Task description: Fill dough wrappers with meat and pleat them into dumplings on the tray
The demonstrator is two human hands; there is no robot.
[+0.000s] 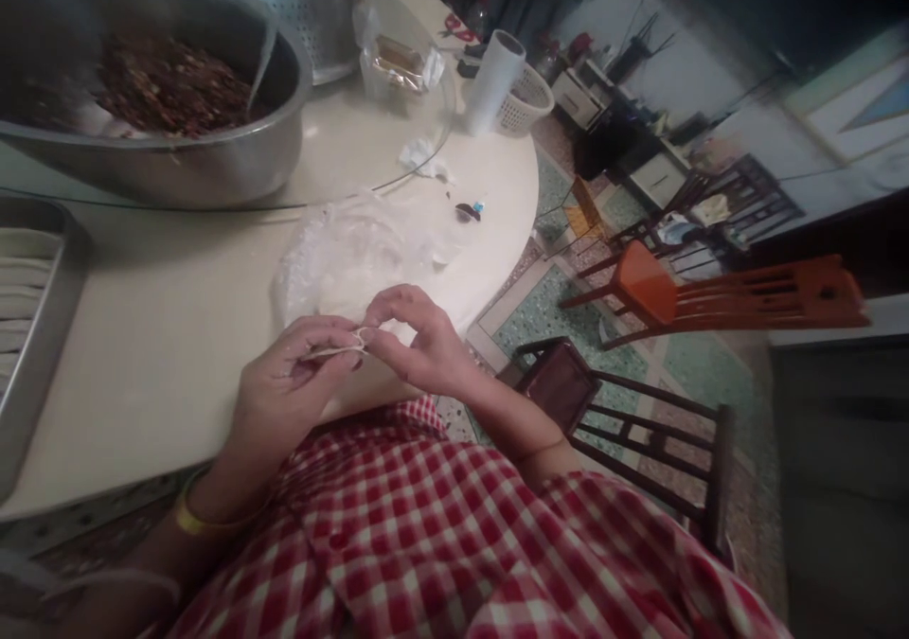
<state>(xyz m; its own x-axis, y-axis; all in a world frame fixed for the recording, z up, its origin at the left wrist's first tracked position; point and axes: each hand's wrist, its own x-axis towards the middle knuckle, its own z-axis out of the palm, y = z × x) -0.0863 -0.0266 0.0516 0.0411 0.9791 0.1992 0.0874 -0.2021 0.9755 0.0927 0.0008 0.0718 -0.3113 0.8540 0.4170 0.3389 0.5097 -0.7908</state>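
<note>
Just over the table's near edge, my left hand pinches a thin, pale, folded dough wrapper between thumb and fingers. My right hand closes its thumb and forefinger on the wrapper's right end, where the dough curls into a small loop. Fingers cover much of the dough, so whatever is inside it cannot be seen. Behind the hands a crumpled clear plastic bag lies on the table. A large metal bowl with dark chopped filling stands at the upper left.
A metal tray with pale dough pieces sits at the left edge. On the cream table are a plastic roll, a white basket, a foil-wrapped packet and red scissors. Wooden chairs stand to the right.
</note>
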